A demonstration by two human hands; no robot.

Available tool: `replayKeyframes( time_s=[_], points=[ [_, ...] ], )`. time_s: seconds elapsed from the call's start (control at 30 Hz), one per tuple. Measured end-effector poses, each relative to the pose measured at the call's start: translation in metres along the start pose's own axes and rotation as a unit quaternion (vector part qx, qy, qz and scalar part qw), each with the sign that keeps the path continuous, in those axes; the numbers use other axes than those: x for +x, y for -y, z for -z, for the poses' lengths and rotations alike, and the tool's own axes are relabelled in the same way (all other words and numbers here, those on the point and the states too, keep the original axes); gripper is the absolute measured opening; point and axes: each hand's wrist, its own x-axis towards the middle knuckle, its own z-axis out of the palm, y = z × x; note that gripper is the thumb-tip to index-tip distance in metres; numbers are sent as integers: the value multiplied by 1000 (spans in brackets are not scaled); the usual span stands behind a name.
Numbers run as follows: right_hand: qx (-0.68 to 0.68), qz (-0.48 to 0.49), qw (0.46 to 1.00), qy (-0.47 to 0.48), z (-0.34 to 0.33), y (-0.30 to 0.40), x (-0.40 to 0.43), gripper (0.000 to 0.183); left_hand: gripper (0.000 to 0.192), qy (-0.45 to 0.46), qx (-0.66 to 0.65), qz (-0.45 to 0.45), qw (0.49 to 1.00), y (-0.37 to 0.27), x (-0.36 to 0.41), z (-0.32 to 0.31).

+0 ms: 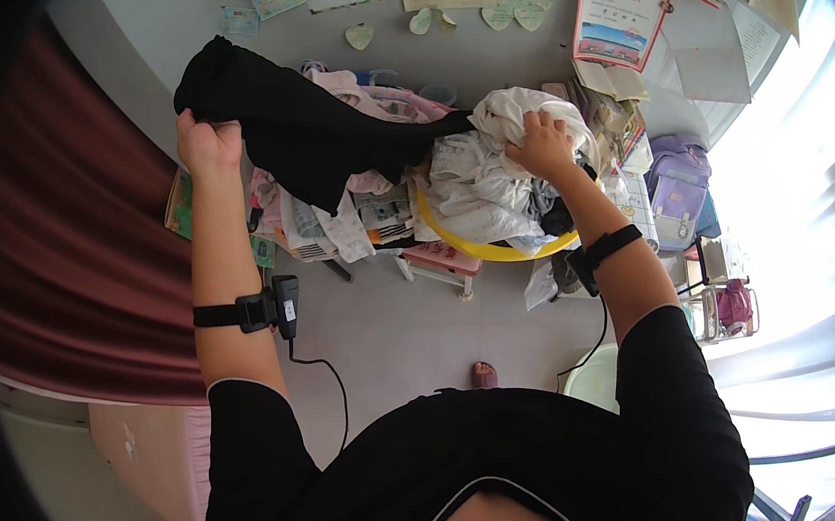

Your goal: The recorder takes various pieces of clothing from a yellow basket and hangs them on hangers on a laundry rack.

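A black garment [306, 120] is stretched across the pile of clothes. My left hand [210, 143] grips its left part and holds it up; its narrow right end runs to the white cloth. On the right, my right hand [546, 144] has its fingers curled into a crumpled white garment [512, 110]. That lies atop a heap of light and dark clothes in a basket with a yellow rim [492, 252]. Left of the basket, folded clothes [342, 226] in pink, white, denim and stripes are partly hidden under the black garment.
A small pink stool [441, 258] stands below the clothes. Books [617, 102] and a lilac backpack [676, 186] are at the right. A pale green basin [595, 379] sits on the floor. Dark red curtain [78, 255] hangs left. A cable [341, 388] trails from each forearm device.
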Motion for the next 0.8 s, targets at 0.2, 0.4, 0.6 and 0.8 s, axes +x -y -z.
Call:
replayKeyframes(
  time_s=[0.2,0.4,0.6,0.8],
  points=[
    [-58,-43,997,-29,5,43,-14,90,39,292,-94,178,935,-73,-7,61],
    [41,151,986,-59,17,138,-66,104,39,99,107,325,934,-104,-74,49],
    [324,250,909,78,-15,225,-130,91,29,177,237,346,890,-105,-145,65],
    [470,81,842,254,-27,237,-199,31,24,191,277,317,887,-96,-188,115]
  ],
)
